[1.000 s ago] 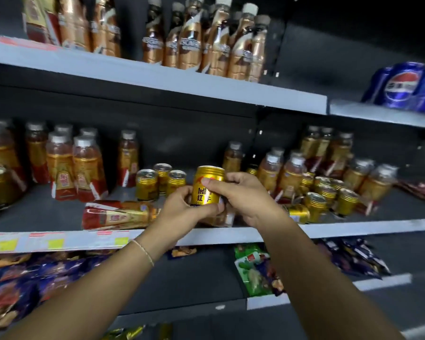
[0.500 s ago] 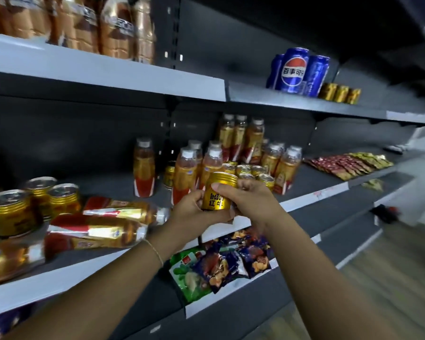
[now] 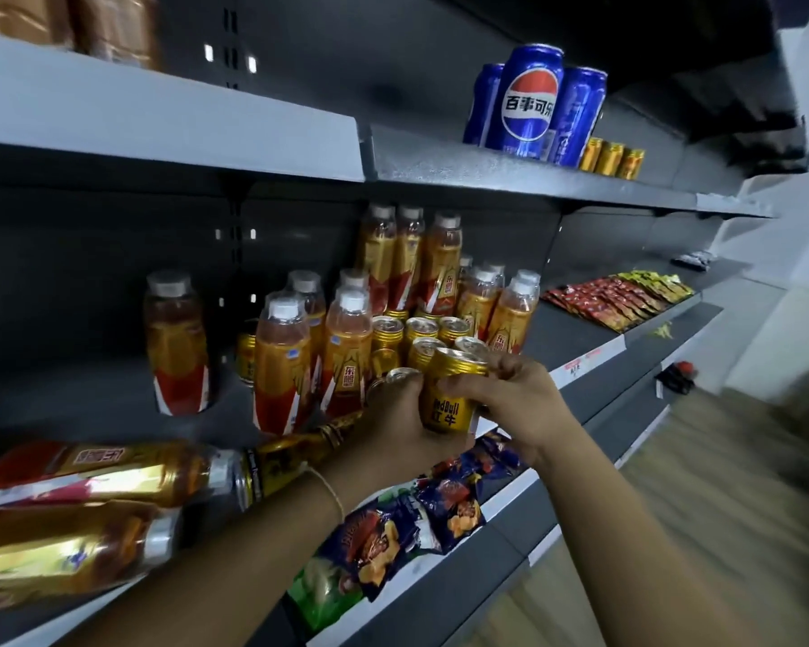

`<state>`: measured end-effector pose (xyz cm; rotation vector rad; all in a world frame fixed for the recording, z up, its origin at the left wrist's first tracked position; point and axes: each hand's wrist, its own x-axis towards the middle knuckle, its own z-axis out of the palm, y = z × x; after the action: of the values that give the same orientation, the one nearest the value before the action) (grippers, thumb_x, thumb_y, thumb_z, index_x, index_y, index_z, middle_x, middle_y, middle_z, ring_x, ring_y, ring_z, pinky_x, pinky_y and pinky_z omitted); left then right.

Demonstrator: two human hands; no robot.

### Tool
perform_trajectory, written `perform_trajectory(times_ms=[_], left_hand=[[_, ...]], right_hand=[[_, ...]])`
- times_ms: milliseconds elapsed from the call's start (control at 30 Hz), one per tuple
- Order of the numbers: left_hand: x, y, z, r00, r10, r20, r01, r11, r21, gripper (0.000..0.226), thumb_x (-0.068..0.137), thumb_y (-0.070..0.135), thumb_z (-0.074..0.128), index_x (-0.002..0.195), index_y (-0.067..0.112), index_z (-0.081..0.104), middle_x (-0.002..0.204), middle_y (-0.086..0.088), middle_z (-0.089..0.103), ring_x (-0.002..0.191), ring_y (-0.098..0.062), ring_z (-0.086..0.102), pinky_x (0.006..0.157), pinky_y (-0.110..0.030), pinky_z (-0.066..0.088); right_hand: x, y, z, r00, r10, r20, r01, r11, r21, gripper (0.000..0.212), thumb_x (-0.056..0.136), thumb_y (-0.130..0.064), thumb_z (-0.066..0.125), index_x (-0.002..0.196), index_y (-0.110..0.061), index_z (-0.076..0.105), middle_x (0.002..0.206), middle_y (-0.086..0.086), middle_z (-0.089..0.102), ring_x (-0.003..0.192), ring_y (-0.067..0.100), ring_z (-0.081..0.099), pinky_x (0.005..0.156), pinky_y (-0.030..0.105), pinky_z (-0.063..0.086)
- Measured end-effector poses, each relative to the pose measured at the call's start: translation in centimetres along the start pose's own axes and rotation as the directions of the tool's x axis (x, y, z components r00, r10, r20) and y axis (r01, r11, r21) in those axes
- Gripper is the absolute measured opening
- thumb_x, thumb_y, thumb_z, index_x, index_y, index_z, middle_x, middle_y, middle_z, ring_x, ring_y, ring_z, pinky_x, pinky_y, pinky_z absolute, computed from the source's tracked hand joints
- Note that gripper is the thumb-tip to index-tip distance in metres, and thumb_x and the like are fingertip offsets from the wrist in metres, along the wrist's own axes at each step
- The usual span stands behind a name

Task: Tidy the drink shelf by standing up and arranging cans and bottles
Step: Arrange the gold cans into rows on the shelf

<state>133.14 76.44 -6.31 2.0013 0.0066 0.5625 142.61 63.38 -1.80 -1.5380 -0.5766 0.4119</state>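
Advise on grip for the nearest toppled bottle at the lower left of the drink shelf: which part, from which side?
Grip the toppled bottle around its mid-body, coming from the open shelf front and above. It lies on its side, cap end pointing right, long flank facing the aisle. A second fallen bottle lies just behind, so a rear approach looks blocked. Both hands, left hand and right hand, currently hold the gold can.

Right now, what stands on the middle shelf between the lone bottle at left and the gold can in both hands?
Head view: upright orange drink bottles, between the lone bottle and the held Red Bull can.
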Motion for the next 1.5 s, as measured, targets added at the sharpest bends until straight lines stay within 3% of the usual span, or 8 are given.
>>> perform_trajectory(times_ms=[100, 233, 400, 533, 667, 800, 1167, 1500], left_hand=[[2.0, -0.5, 1.2, 1.000, -0.027, -0.007, 0.027, 0.993, 0.114, 0.059, 0.071, 0.048, 0.074, 0.122, 0.023, 0.058, 0.113, 0.008, 0.068, 0.103, -0.008, 0.065, 0.088, -0.038, 0.056], [4.8, -1.3, 3.4, 1.000, 0.000, -0.022, 0.005, 0.969, 0.245, 0.040, 0.080, 0.032, 0.076, 0.116, 0.024, 0.062, 0.109, 0.014, 0.065, 0.086, 0.016, 0.056, 0.072, 0.003, 0.041], [7.5, -1.7, 5.0, 0.989, -0.029, -0.146, 0.109, 0.810, 0.576, 0.029, 0.084, 0.015, 0.061, 0.112, 0.013, 0.067, 0.115, -0.002, 0.060, 0.101, -0.021, 0.057, 0.077, -0.024, 0.042], [9.2, -1.5, 5.2, 0.964, -0.026, -0.266, 0.200, 0.729, 0.655, 0.030, 0.082, 0.007, 0.053, 0.107, 0.006, 0.069, 0.113, -0.004, 0.059, 0.105, -0.022, 0.054, 0.088, -0.034, 0.050], [9.9, -2.3, 4.5, 0.931, -0.074, -0.356, 0.323, 0.616, 0.718, 0.036, 0.079, 0.008, 0.053, 0.111, 0.008, 0.069, 0.111, -0.006, 0.065, 0.109, -0.025, 0.054, 0.094, -0.036, 0.047], [9.4, -3.2, 4.0, 0.892, -0.126, -0.434, 0.402, 0.659, 0.636, 0.045, 0.083, 0.003, 0.054, 0.126, 0.011, 0.062, 0.123, -0.008, 0.061, 0.117, -0.025, 0.053, 0.096, -0.032, 0.046], [9.0, -3.2, 4.0, 0.890, -0.117, -0.440, 0.404, 0.649, 0.645, 0.049, 0.084, 0.001, 0.051, 0.132, 0.010, 0.057, 0.125, -0.013, 0.058, 0.114, -0.029, 0.055, 0.095, -0.040, 0.050], [8.7, -3.1, 3.4, 0.910, -0.147, -0.389, 0.394, 0.602, 0.695, 0.038, 0.085, 0.004, 0.048, 0.121, 0.006, 0.059, 0.119, -0.012, 0.058, 0.111, -0.029, 0.055, 0.089, -0.042, 0.050]], right_hand=[[1.8, 1.1, -2.0, 0.998, -0.021, -0.057, 0.018, 0.999, -0.051, 0.025, 0.069, 0.003, 0.085, 0.092, -0.003, 0.077, 0.092, 0.015, 0.078, 0.086, 0.033, 0.075, 0.073, 0.040, 0.063], [4.8, 2.9, -5.1, 0.996, -0.027, -0.081, 0.016, 0.991, -0.133, 0.029, 0.066, -0.002, 0.089, 0.089, -0.015, 0.078, 0.087, 0.002, 0.079, 0.080, 0.021, 0.077, 0.066, 0.032, 0.061], [8.9, 4.7, -7.8, 0.996, -0.092, -0.015, 0.087, 0.972, -0.217, 0.032, 0.063, -0.008, 0.091, 0.073, -0.035, 0.079, 0.079, -0.012, 0.078, 0.070, 0.004, 0.073, 0.055, 0.017, 0.053], [11.7, 5.9, -8.2, 0.985, -0.141, 0.099, 0.163, 0.948, -0.273, 0.031, 0.063, -0.022, 0.089, 0.088, -0.036, 0.079, 0.091, -0.011, 0.078, 0.088, 0.013, 0.075, 0.081, 0.045, 0.061], [13.0, 7.1, -7.1, 0.964, -0.188, 0.189, 0.253, 0.870, -0.422, 0.047, 0.061, -0.045, 0.084, 0.104, -0.027, 0.072, 0.094, -0.013, 0.075, 0.088, 0.009, 0.071, 0.078, 0.039, 0.060], [13.7, 8.4, -6.2, 0.947, -0.226, 0.227, 0.312, 0.809, -0.497, 0.039, 0.063, -0.045, 0.087, 0.094, -0.029, 0.070, 0.089, -0.018, 0.069, 0.084, 0.003, 0.063, 0.067, 0.022, 0.049], [13.1, 9.8, -4.1, 0.889, -0.349, 0.295, 0.447, 0.800, -0.400, 0.027, 0.069, -0.031, 0.085, 0.093, -0.024, 0.073, 0.089, -0.014, 0.073, 0.089, 0.010, 0.065, 0.091, 0.042, 0.053], [12.6, 10.4, -3.5, 0.948, -0.204, 0.243, 0.298, 0.834, -0.464, 0.055, 0.071, -0.035, 0.086, 0.121, -0.026, 0.066, 0.119, -0.005, 0.067, 0.118, 0.023, 0.057, 0.099, 0.042, 0.050]])
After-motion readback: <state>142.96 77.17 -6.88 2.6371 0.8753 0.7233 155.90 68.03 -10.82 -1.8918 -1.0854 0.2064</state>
